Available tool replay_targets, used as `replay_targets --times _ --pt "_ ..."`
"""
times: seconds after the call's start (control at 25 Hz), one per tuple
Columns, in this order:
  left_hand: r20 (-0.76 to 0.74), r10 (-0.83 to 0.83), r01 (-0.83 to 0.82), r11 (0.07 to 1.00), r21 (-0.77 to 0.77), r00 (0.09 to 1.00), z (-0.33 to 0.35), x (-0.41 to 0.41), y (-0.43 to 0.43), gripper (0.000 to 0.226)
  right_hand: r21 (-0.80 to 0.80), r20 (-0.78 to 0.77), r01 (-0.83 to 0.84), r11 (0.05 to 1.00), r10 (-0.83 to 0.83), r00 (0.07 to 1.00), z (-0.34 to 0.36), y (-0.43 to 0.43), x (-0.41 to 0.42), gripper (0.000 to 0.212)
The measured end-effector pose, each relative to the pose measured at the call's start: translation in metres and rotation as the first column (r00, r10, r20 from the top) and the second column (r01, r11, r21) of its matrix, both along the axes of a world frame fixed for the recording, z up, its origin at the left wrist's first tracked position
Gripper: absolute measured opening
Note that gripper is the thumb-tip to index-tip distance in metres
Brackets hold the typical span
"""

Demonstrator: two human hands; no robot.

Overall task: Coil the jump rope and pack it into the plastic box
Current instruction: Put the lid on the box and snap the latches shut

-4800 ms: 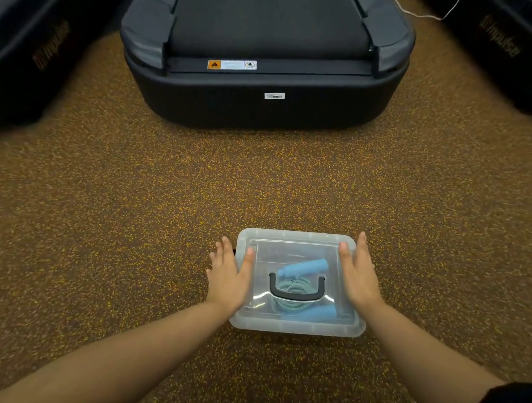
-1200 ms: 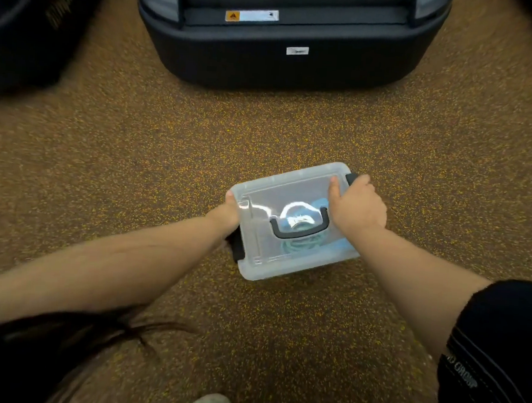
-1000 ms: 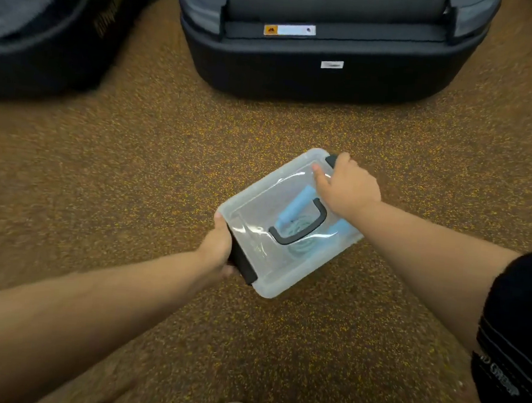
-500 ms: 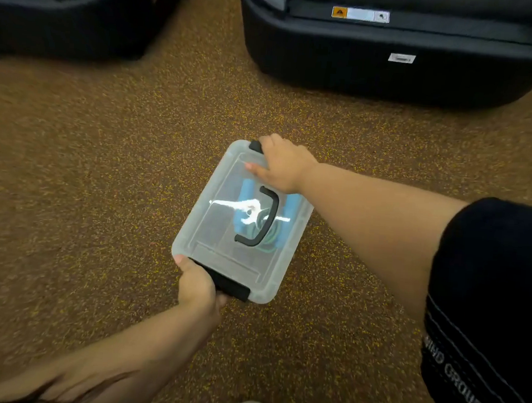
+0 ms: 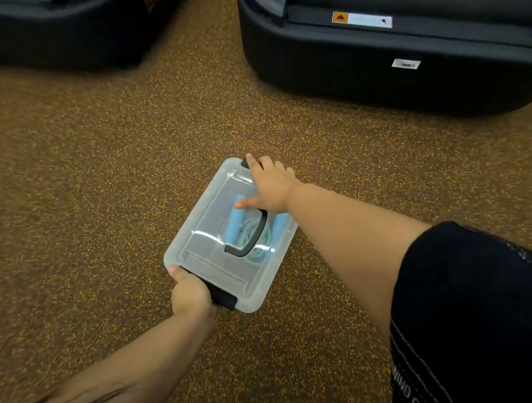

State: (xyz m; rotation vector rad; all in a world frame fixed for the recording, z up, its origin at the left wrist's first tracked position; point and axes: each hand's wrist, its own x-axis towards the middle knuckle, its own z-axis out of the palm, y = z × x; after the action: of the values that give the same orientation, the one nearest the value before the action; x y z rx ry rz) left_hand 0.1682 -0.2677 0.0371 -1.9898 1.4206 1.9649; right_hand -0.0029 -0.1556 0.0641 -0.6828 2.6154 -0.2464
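Done: jump rope coiled in your plastic box, lid on.
Left hand: clamped round near latch.
Right hand: fingers curled over far edge.
Remaining: probably just latching.

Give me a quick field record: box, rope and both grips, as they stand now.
box: clear plastic box, lid on, black carry handle lying on the lid
rope: blue-handled jump rope, coiled inside, seen through the lid
left grip: holds the black end latch nearest the person
right grip: fingers over the far end, thumb on the lid
below: brown speckled floor
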Motion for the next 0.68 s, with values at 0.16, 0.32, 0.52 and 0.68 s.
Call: replay_targets --times 0.16,0.32,0.52,0.68 --pt "0.007 -0.009 0.009 1.0 -0.022 1.0 -0.004 -0.004 0.001 0.067 -0.046 -0.006 0.002 0.999 -0.003 1.0 -0.01 0.006 -0.006 0.108" --pt "0.004 0.012 -0.012 1.0 0.0 1.0 -0.001 -0.006 0.006 0.062 -0.042 0.0 -0.029 0.999 0.029 1.0 -0.012 0.005 -0.011 0.107" --pt "0.003 0.011 -0.011 1.0 0.005 1.0 0.006 -0.006 0.011 0.061 0.058 0.019 0.006 0.998 -0.007 1.0 -0.009 0.001 -0.005 0.103" --pt "-0.027 0.014 -0.013 0.998 0.056 1.0 0.012 -0.005 0.014 0.059 0.213 -0.007 0.054 0.976 -0.054 0.999 -0.003 -0.008 0.014 0.089"
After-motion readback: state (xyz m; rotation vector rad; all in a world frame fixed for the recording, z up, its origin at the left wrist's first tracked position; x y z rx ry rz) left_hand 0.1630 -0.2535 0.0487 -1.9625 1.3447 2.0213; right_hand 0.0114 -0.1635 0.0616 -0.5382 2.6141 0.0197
